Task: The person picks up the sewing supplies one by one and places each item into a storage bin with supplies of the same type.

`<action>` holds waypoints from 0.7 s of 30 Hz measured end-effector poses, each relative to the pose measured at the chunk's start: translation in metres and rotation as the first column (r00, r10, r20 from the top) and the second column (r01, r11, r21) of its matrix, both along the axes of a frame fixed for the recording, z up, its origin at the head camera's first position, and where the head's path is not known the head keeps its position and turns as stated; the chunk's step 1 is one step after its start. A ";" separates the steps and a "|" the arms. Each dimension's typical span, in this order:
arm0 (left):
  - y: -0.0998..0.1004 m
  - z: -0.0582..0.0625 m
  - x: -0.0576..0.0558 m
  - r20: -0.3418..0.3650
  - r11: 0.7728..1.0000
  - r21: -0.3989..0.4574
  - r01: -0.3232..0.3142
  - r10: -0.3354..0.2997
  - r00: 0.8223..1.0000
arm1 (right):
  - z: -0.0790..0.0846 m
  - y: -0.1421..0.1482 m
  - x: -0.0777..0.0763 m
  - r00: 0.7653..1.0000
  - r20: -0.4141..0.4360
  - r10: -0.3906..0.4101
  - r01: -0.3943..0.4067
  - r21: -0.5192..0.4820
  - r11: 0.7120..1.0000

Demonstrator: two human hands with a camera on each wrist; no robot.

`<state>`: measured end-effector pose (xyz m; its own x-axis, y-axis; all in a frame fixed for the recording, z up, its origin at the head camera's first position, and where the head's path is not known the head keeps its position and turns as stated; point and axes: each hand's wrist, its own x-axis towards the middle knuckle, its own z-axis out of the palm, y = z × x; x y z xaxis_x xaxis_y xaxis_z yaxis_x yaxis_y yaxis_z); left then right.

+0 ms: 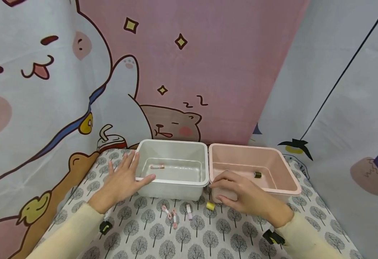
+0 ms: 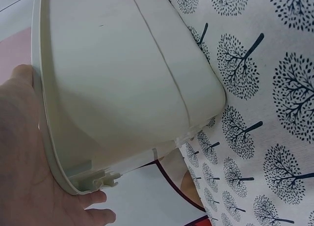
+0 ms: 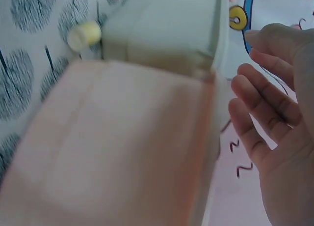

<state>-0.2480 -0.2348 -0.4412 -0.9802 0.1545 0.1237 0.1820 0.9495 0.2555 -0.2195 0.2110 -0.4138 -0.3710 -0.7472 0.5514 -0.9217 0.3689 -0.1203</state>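
My left hand (image 1: 123,183) rests against the left side of a white plastic bin (image 1: 172,182), its fingers spread and its thumb over the front rim. The left wrist view shows the palm along the bin's rim (image 2: 46,113). My right hand (image 1: 240,190) is at the front left corner of a pink bin (image 1: 284,169), fingers loosely bent. In the right wrist view nothing sits between its fingers (image 3: 255,118). A small pinkish item (image 1: 157,167) lies in the white bin. A dark green thread spool (image 1: 257,175) lies in the pink one.
On the tree-print cloth (image 1: 156,230) before the bins lie a yellow thread spool (image 1: 210,205), two small pink-and-white bundles (image 1: 174,218) and a pale strip-shaped item (image 1: 189,212). The bins stand side by side, close to a cartoon-print backdrop (image 1: 224,72).
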 end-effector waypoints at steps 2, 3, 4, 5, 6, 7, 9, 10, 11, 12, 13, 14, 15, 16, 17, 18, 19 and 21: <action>0.000 0.000 0.000 -0.001 1.000 0.002 0.000 0.000 1.000 | -0.007 -0.005 0.004 1.000 0.030 -0.008 0.007 0.023 1.000; 0.000 -0.001 0.000 -0.003 1.000 0.003 -0.001 0.001 1.000 | -0.010 -0.008 0.006 0.999 0.050 -0.007 0.005 0.032 0.999; 0.000 -0.001 0.000 -0.004 1.000 0.002 -0.001 0.001 1.000 | -0.013 -0.011 0.008 0.998 0.069 -0.008 0.005 0.044 0.999; 0.000 -0.001 0.001 -0.004 1.000 0.001 -0.001 0.001 1.000 | -0.016 -0.014 0.010 0.997 0.081 -0.009 0.005 0.054 0.999; 0.000 -0.002 0.001 -0.003 1.000 0.002 -0.001 0.001 1.000 | -0.019 -0.016 0.011 0.995 0.099 -0.013 0.007 0.064 0.998; 0.000 -0.002 0.001 -0.002 1.000 0.001 -0.001 0.001 1.000 | -0.022 -0.019 0.012 0.994 0.110 -0.015 0.007 0.072 0.997; 0.000 -0.002 0.001 0.001 1.000 0.000 0.000 0.000 1.000 | -0.028 -0.023 0.013 0.993 0.120 -0.011 0.001 0.081 0.997; 0.000 -0.002 0.001 0.002 1.000 0.000 0.001 -0.001 1.000 | -0.032 -0.025 0.013 0.992 0.123 -0.009 -0.002 0.087 0.996; 0.000 -0.002 0.001 0.003 1.000 0.001 0.001 -0.001 1.000 | -0.036 -0.027 0.013 0.992 0.125 -0.007 -0.005 0.093 0.996; 0.000 -0.002 0.001 0.002 1.000 0.001 0.001 -0.001 1.000 | -0.038 -0.029 0.013 0.991 0.136 -0.006 -0.008 0.099 0.995; 0.000 -0.002 0.001 0.001 1.000 0.002 0.001 -0.001 1.000 | -0.041 -0.031 0.013 0.990 0.144 -0.004 -0.011 0.105 0.994; 0.000 -0.002 0.000 -0.001 1.000 0.002 0.001 -0.001 1.000 | -0.045 -0.033 0.013 0.989 0.151 -0.005 -0.013 0.113 0.994; 0.000 -0.002 0.001 -0.002 1.000 0.002 0.001 -0.001 1.000 | -0.048 -0.035 0.012 0.986 0.164 -0.008 -0.012 0.120 0.993; 0.000 -0.002 0.001 -0.003 1.000 0.004 0.000 0.000 1.000 | -0.052 -0.038 0.012 0.984 0.176 -0.011 -0.012 0.128 0.992; 0.000 -0.002 0.001 -0.005 1.000 0.005 0.000 0.000 1.000 | -0.055 -0.040 0.012 0.981 0.193 -0.014 -0.012 0.134 0.991; 0.000 -0.002 0.001 -0.007 1.000 0.005 0.000 0.000 1.000 | -0.058 -0.042 0.011 0.977 0.213 -0.018 -0.013 0.140 0.990; 0.000 -0.002 0.001 -0.008 1.000 0.008 0.000 0.000 1.000 | -0.062 -0.044 0.011 0.972 0.235 -0.025 -0.010 0.149 0.989; 0.000 -0.002 0.001 -0.010 1.000 0.012 0.001 0.000 1.000 | -0.069 -0.048 0.010 0.959 0.280 -0.047 0.000 0.167 0.986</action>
